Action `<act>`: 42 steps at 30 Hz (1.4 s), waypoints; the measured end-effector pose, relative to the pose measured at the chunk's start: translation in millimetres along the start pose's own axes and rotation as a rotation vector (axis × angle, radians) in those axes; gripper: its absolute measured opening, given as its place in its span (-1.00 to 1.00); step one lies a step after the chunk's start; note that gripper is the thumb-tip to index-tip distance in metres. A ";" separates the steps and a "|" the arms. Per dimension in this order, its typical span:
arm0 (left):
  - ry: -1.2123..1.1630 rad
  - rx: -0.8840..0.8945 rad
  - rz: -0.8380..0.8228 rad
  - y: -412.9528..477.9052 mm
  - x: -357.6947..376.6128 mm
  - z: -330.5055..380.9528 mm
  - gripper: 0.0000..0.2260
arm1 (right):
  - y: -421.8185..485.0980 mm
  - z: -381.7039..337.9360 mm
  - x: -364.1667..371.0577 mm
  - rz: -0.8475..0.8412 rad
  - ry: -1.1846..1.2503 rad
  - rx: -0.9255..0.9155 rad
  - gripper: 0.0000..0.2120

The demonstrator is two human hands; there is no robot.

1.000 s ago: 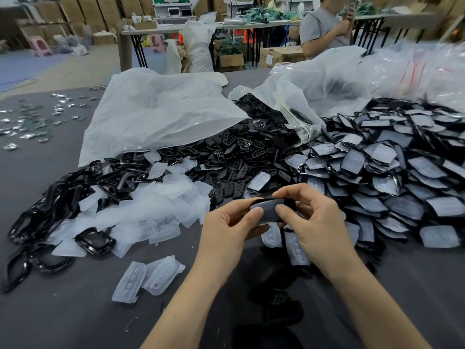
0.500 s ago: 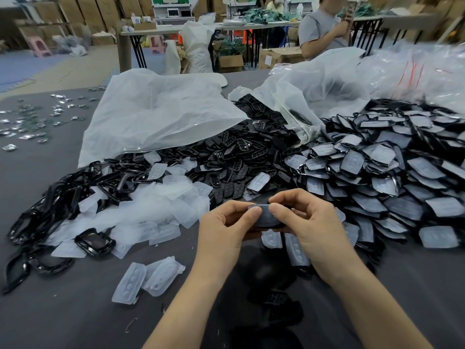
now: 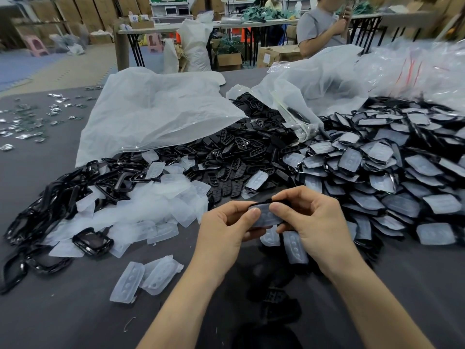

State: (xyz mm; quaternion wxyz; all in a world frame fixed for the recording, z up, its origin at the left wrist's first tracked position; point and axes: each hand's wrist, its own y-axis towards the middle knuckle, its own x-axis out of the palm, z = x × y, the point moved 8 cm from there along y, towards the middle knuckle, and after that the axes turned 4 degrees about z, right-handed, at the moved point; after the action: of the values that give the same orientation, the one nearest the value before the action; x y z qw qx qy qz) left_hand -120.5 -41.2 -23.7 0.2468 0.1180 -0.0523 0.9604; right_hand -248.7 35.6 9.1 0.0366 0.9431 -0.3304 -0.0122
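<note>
Shell (image 3: 264,215) pinched; clear bag (image 3: 327,79) holds black inserts (image 3: 241,144).

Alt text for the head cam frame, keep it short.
The left hand and right hand pinch a black shell with a translucent button pad above a dark table. Loose translucent pads and black frames lie left, a heap of assembled pieces right, a white plastic bag behind.

The right hand (image 3: 317,224) has slid its thumb along the keypad piece (image 3: 266,218), closer to the left hand (image 3: 225,229).
</note>
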 end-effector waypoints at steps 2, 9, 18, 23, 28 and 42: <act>0.000 -0.015 0.015 0.0 -1.1 -2.3 -0.93 | 0.4 3.6 -0.6 0.005 0.032 0.044 -0.94; 0.025 -0.003 0.091 2.4 -8.5 -2.1 -0.86 | -0.5 7.7 4.0 -0.045 0.037 0.107 -0.89; 0.056 0.008 0.052 0.9 -4.8 -0.8 -0.95 | 1.2 4.8 1.3 0.004 -0.086 0.007 -0.87; 0.069 0.003 0.010 0.8 -1.1 -2.7 -0.94 | 2.2 5.3 2.1 -0.016 -0.158 -0.030 -0.87; 0.105 0.017 0.016 1.1 -3.2 -4.2 -0.92 | 2.3 8.7 4.0 -0.042 -0.153 -0.021 -0.91; 0.113 -0.039 0.061 0.2 -4.7 -7.7 -0.95 | 5.7 19.1 4.6 0.006 -0.254 -0.056 -0.91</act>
State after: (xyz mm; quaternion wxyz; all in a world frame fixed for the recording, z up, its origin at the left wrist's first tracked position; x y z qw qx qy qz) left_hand -118.1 -42.3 -32.4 0.2224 0.0573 -0.0605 0.9714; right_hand -249.6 27.1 -9.5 0.0209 0.9314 -0.3349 -0.1409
